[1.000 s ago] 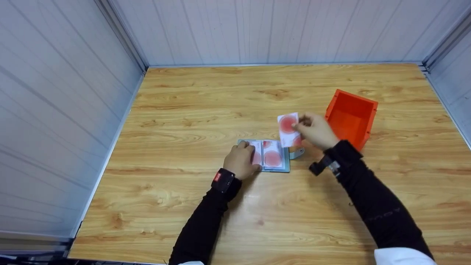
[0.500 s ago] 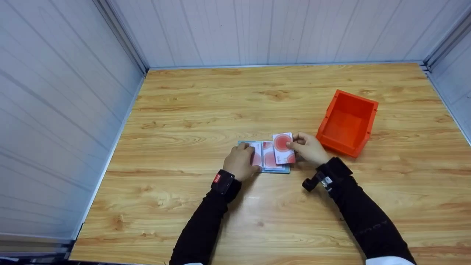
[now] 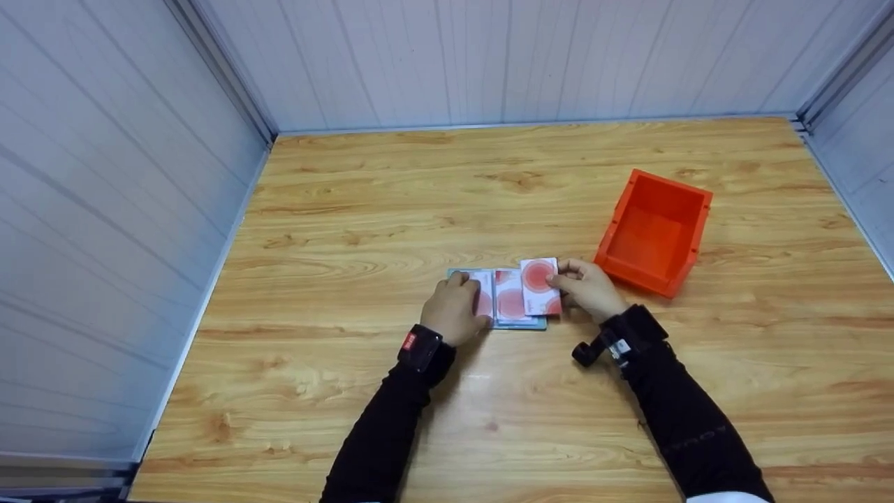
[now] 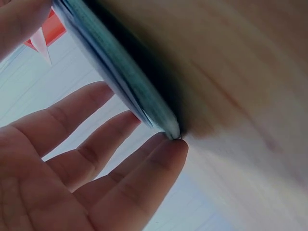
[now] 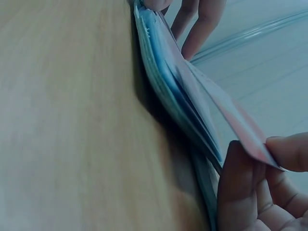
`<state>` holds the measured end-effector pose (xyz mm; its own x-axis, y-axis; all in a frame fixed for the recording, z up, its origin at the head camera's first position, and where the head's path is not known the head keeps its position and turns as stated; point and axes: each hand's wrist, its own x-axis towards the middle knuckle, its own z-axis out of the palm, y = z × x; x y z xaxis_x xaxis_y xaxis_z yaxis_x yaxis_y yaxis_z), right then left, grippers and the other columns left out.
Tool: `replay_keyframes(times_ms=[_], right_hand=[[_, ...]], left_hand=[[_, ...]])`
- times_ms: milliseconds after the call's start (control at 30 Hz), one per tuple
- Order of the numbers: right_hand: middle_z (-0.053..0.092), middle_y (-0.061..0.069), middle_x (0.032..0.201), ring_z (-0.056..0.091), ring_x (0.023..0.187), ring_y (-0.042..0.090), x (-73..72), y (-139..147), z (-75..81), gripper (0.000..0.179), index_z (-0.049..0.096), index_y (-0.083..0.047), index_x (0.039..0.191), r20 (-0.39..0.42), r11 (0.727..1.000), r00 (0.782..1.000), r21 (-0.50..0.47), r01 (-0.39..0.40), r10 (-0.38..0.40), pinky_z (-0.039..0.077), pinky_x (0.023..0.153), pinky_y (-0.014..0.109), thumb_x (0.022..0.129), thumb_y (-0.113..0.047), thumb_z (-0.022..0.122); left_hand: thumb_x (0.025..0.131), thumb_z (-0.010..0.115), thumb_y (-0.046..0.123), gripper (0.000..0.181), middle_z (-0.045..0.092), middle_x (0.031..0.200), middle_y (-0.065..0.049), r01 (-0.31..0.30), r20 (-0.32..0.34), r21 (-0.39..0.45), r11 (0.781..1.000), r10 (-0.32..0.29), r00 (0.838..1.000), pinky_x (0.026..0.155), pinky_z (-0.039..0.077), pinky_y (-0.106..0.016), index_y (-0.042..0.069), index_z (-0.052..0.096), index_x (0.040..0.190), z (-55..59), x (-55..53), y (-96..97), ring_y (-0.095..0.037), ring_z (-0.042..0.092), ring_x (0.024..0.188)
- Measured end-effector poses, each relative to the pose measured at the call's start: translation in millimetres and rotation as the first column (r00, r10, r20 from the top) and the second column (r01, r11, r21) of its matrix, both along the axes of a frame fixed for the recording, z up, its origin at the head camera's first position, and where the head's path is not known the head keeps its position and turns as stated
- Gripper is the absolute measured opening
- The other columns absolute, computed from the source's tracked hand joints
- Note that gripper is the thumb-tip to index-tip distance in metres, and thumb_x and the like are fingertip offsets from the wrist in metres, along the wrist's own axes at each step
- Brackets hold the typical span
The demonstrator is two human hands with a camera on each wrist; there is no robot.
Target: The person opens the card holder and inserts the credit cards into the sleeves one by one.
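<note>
A small open card holder (image 3: 519,325) with a light blue-green cover lies on the table, pink-and-white cards in both of its pages. Over the left page rests my left hand (image 3: 450,311), fingers toward the far edge and thumb near the close edge. In the left wrist view its fingertips (image 4: 168,151) touch the holder's edge. My right hand (image 3: 590,288) pinches a card (image 3: 539,297) with red circles between thumb and fingers. That card overlaps the right page; the right wrist view shows the card (image 5: 236,118) tilted, its far end against the page.
An orange bin (image 3: 651,241) stands right of the holder, beyond my right hand. The wood-grain table (image 3: 335,223) is bounded by pale panel walls (image 3: 419,63) at the back and sides.
My right hand has brought the card down and toward me from above the holder onto its right page, then slightly rightward. My left hand stays on the left page.
</note>
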<state>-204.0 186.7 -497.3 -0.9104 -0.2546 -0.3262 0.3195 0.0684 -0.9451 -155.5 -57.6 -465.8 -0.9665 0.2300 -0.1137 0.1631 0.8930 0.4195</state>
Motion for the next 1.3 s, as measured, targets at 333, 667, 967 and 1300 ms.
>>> replay_keyframes(times_ms=[333, 667, 967, 1300], right_hand=[[0.063, -0.006, 0.077, 0.062, 0.067, 0.007, -1.2, -2, -0.8, 0.01, 0.055, -0.003, 0.102, 0.028, 1.0, 1.0, 0.006, 0.009, -0.009, 0.055, 0.063, 0.022, 0.094, -0.008, 0.059], [0.062, -0.005, 0.08, 0.063, 0.071, 0.008, -0.9, 1, -1.9, 0.006, 0.057, -0.007, 0.097, 0.051, 0.995, 0.999, -0.097, 0.01, -0.006, 0.057, 0.066, 0.023, 0.094, -0.003, 0.056], [0.063, -0.005, 0.083, 0.063, 0.074, 0.008, -2.3, 3, -2.5, 0.008, 0.055, -0.006, 0.102, 0.054, 0.997, 0.999, -0.079, 0.013, -0.009, 0.057, 0.068, 0.023, 0.095, -0.003, 0.054], [0.065, -0.004, 0.088, 0.064, 0.08, 0.008, -2.0, 13, 0.2, 0.006, 0.051, -0.007, 0.101, 0.087, 0.981, 0.996, -0.193, 0.005, 0.012, 0.056, 0.071, 0.022, 0.098, -0.002, 0.05]], left_hand=[[0.08, 0.075, 0.044, 0.075, 0.048, 0.145, -0.022, 0.057, -0.055, -0.111, 0.992, -0.064, 0.996, 0.103, 0.047, -0.049, 0.0, 0.053, 0.137, 1.9, 6.1, 22.1, -0.039, 0.046, 0.134], [0.079, 0.071, 0.058, 0.084, 0.057, 0.132, -0.02, 0.054, -0.114, -0.259, 0.964, -0.086, 0.99, 0.094, 0.053, -0.038, -0.003, 0.055, 0.134, -1.7, -0.1, 55.3, -0.033, 0.053, 0.12], [0.076, 0.072, 0.061, 0.084, 0.061, 0.118, -0.018, 0.066, -0.15, -0.27, 0.961, -0.109, 0.983, 0.09, 0.051, -0.036, -0.005, 0.058, 0.126, -3.1, -4.3, 61.1, -0.031, 0.054, 0.11], [0.084, 0.062, 0.037, 0.072, 0.057, 0.135, -0.021, 0.068, 0.064, 0.113, 0.991, -0.075, 0.995, 0.103, 0.047, -0.041, -0.004, 0.046, 0.141, 8.3, -8.4, 43.8, -0.034, 0.055, 0.122]])
